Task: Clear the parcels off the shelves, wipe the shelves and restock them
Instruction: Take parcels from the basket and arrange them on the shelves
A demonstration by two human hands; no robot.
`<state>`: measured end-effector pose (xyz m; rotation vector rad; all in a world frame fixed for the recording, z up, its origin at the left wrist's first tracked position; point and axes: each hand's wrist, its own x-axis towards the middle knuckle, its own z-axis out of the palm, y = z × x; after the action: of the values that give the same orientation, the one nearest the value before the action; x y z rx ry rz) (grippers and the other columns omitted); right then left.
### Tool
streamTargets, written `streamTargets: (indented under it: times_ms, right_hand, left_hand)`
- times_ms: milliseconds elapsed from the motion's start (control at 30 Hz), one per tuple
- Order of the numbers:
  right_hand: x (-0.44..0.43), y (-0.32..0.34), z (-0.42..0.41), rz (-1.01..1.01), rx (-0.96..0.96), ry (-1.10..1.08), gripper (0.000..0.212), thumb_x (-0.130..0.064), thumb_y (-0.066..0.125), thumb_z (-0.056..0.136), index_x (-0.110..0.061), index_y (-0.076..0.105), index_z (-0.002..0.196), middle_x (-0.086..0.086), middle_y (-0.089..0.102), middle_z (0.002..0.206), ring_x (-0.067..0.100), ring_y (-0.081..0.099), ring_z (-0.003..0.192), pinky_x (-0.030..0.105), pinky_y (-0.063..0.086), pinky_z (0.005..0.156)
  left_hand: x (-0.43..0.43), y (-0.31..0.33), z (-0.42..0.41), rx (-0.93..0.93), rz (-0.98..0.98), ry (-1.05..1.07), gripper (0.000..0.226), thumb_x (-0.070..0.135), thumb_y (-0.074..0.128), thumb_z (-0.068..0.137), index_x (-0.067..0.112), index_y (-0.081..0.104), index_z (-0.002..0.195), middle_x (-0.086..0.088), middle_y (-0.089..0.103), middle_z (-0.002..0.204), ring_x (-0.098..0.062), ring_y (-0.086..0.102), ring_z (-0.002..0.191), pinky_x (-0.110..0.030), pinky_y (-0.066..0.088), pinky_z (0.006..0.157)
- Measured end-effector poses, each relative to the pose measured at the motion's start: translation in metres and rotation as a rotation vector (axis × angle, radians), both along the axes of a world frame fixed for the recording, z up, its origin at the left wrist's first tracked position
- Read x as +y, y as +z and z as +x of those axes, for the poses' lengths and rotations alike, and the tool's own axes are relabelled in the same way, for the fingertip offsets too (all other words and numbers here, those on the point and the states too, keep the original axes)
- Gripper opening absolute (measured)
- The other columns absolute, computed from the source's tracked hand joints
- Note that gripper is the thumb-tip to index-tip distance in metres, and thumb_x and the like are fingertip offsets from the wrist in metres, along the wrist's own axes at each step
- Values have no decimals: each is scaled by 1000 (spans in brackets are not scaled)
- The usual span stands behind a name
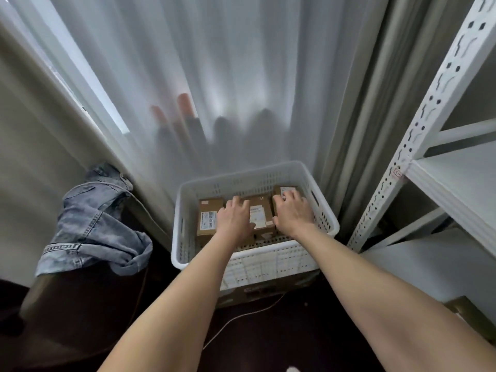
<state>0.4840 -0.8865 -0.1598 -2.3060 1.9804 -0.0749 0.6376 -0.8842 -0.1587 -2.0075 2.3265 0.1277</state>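
White basket (pixel 268 261) holding 3 parcels (pixel 210 220), left hand (pixel 234 220), right hand (pixel 293 214) on them

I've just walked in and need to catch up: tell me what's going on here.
A person reaches both hands into a white basket by the curtain. The left hand grips the middle parcel, and the right hand curls over the right parcel. The left parcel lies untouched. The white shelves stand at the right.
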Motion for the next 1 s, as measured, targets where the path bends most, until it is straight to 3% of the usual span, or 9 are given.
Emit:
streamTargets:
  times_ms: [467, 700, 1000]
  right_hand:
    - [-138, -90, 89, 254, 21, 99, 53, -33, 56, 91, -17, 41, 139, 10, 39, 145, 28, 31, 136, 39, 32, 109]
    - [-206, -147, 140, 437, -39, -13, 57, -33, 56, 93, -16, 37, 143, 10, 36, 146, 29, 32, 136, 40, 35, 107]
    - [-241, -236, 163, 695, -98, -179, 66, -34, 55, 95, -14, 24, 150, 10, 33, 148, 29, 35, 133, 40, 39, 102]
  left_hand:
    - [-113, -90, 96, 66, 228, 208, 56, 40, 57, 89, 17, 37, 137, -10, 38, 140, -28, 43, 125, -39, 46, 92]
    - [-191, -146, 146, 139, 374, 303, 59, 38, 55, 92, 15, 34, 142, -11, 37, 140, -28, 40, 127, -42, 47, 93]
    - [-227, -236, 167, 215, 520, 447, 69, 34, 58, 92, 12, 23, 148, -13, 31, 147, -29, 37, 132, -43, 46, 97]
